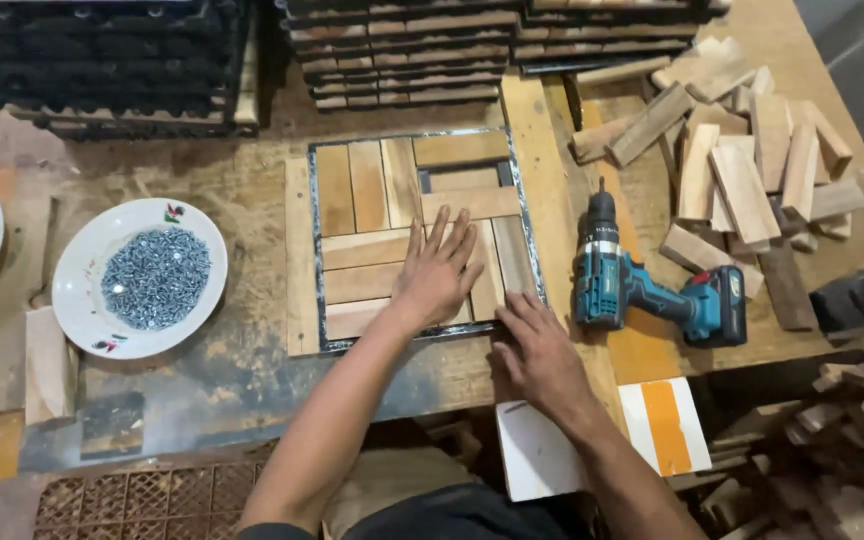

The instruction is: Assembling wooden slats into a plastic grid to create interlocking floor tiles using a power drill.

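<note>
My left hand (439, 272) flat, fingers spread, on the wood slats (372, 250) in the metal frame (524, 215), my right hand (537, 345) open (holding nothing) at the frame's near right corner, drill (642, 290) just beside.

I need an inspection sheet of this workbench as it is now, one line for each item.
Surface: worn wooden workbench, dusty.
Job's things: square metal frame filled with wooden slats; one gap near its top.
Clutter: white plate of silver screws; teal cordless drill; pile of loose wood blocks.
Grips: left hand flat on slats; right hand at frame's lower right corner.
Cables: nothing seen.
Surroundings: stacked finished tiles behind.
</note>
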